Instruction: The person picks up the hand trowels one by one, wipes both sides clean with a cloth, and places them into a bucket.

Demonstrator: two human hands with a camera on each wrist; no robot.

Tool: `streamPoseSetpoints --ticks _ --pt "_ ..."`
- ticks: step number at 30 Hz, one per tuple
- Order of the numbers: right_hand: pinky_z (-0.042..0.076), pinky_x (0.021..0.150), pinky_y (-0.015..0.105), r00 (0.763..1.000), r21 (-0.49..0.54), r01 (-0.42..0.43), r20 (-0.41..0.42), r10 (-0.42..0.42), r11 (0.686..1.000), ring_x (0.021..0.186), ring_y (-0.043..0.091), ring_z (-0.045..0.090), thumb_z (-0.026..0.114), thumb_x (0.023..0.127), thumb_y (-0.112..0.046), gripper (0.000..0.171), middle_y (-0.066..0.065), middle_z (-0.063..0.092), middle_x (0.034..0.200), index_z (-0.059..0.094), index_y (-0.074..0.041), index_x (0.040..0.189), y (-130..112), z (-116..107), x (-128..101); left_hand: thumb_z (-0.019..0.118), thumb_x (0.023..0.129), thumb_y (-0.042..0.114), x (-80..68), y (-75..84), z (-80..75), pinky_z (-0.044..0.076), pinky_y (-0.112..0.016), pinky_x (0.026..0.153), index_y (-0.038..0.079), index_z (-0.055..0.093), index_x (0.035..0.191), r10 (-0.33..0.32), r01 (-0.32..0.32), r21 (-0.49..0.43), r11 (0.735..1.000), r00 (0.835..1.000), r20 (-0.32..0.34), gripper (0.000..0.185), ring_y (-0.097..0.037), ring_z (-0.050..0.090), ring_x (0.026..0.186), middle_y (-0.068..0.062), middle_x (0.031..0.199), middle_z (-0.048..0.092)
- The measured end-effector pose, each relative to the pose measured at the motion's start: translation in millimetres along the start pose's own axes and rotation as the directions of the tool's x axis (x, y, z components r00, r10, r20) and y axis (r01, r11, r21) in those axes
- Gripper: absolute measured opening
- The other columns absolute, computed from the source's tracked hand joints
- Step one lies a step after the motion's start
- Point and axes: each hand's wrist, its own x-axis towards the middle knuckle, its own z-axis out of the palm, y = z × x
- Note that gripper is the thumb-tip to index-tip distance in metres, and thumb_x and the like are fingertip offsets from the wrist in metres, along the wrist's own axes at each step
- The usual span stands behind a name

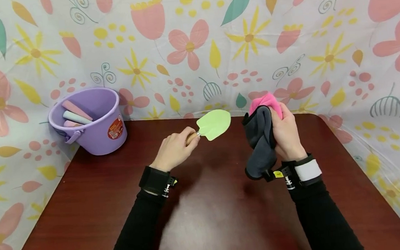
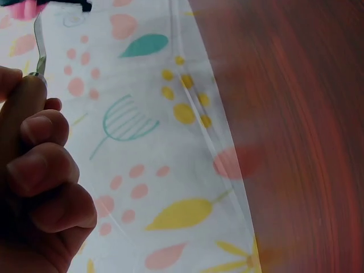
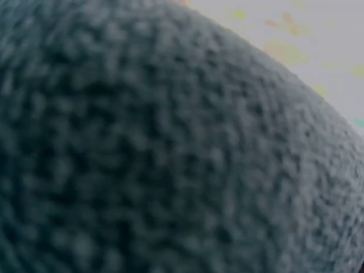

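"Which hand's got the trowel?"
"The left hand (image 1: 174, 149), fingers curled round the handle of the green trowel (image 1: 211, 126), blade pointing up-right toward the grey-and-pink cloth (image 1: 261, 140) that the right hand (image 1: 287, 134) grips just beside it."

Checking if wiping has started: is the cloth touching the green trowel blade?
Apart. The head view shows a strip of wall and table between the trowel blade and the cloth, held in the right hand.
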Motion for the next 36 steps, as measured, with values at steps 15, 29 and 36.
streamPoseSetpoints --ticks 15,29,36 --pt "0.043 0.067 0.026 0.981 -0.770 0.076 0.171 0.090 0.634 0.078 0.022 0.053 0.052 0.101 -0.038 0.043 0.015 0.057 0.109 0.053 -0.007 0.131 14 -64 3 0.050 0.098 0.046 -13.1 -48.1 -47.7 0.040 -0.038 0.058 0.022 0.061 0.104 -0.107 0.105 0.127 0.986 0.994 0.015 0.027 -0.018 0.052 0.060 0.003 0.066 0.050" --pt "0.044 0.085 0.055 0.947 -0.905 0.200 0.276 0.162 0.375 0.095 0.040 0.058 0.058 0.099 -0.032 0.044 0.025 0.060 0.118 0.051 -0.005 0.134 66 -90 -7 0.051 0.099 0.041 -25.2 -100.4 -134.5 0.043 -0.045 0.068 0.013 0.067 0.097 -0.134 0.147 0.241 0.959 0.989 -0.069 0.032 -0.025 0.054 0.075 -0.003 0.083 0.056" --pt "0.045 0.084 0.057 0.932 -0.909 0.275 0.333 0.147 0.313 0.093 0.044 0.059 0.063 0.096 -0.024 0.042 0.027 0.063 0.108 0.055 -0.002 0.130 85 -96 -13 0.049 0.098 0.040 -27.3 -119.3 -186.1 0.041 -0.059 0.079 0.005 0.069 0.112 -0.188 0.210 0.249 0.945 0.976 -0.110 0.043 -0.037 0.055 0.095 -0.017 0.109 0.058"
